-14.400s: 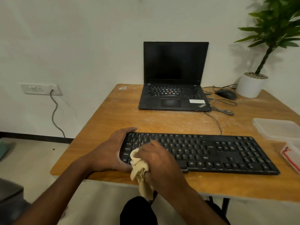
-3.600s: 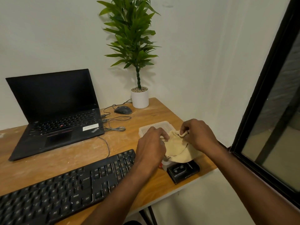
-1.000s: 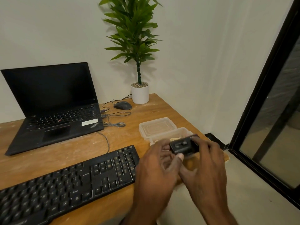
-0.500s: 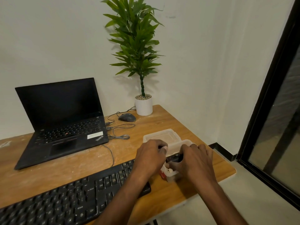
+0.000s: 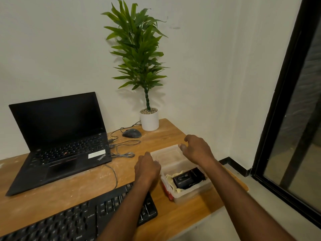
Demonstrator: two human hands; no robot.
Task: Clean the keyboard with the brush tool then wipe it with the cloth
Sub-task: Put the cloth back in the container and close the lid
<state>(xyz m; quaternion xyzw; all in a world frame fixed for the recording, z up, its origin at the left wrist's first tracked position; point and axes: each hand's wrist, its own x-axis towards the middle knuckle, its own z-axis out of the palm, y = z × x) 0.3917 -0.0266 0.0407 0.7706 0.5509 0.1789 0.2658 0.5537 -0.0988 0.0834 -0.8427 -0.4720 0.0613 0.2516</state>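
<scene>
The black keyboard (image 5: 78, 221) lies along the desk's near edge. To its right stands a clear plastic container (image 5: 192, 193) holding the cream cloth (image 5: 169, 179) with the black brush tool (image 5: 187, 178) on top. The container's clear lid (image 5: 167, 154) lies on the desk just behind it. My left hand (image 5: 147, 169) is at the lid's left edge, back up, its fingertips hidden. My right hand (image 5: 197, 150) hovers over the lid's right corner, fingers loosely curled and holding nothing.
An open black laptop (image 5: 60, 141) sits at the back left. A mouse (image 5: 132, 133), its looped cable (image 5: 123, 154) and a potted plant (image 5: 149, 119) stand behind the lid. The desk's right edge (image 5: 239, 181) is close to the container; a dark window frame stands at the right.
Both hands have let go of the brush tool, which now lies in the container on the cloth. They have moved back to the lid behind it.
</scene>
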